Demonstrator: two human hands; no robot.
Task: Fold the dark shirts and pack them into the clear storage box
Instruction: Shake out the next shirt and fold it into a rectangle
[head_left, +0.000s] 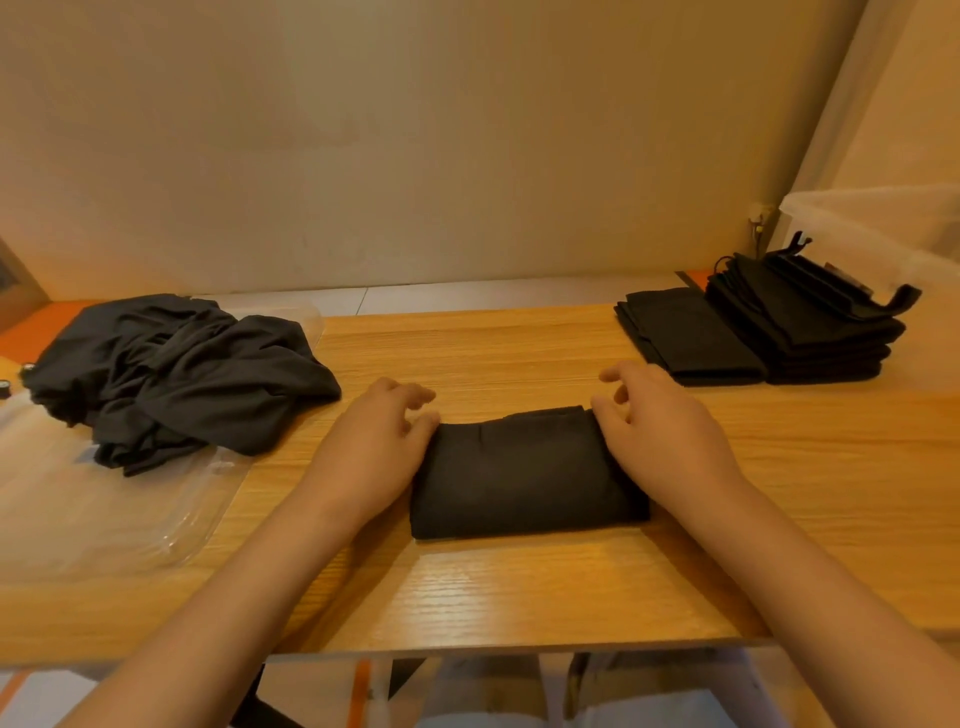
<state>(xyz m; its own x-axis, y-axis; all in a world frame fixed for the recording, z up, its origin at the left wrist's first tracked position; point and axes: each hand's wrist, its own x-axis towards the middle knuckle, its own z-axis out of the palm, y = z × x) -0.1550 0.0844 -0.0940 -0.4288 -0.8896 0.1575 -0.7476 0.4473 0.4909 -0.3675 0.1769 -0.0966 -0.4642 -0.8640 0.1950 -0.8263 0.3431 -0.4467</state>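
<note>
Seen from the head: one folded shirt (524, 473) lying centre on the table (493, 582), left hand (374, 441) and right hand (660, 431) resting against its ends, fingers loosely bent, gripping nothing. Far right, folded stacks (800, 322) beside the clear box (883, 223), apparently not yet packed. Far left, a crumpled pile (176, 374) left to fold.

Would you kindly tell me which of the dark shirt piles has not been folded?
The crumpled heap at far left; every other one is a flat, folded rectangle.
</note>
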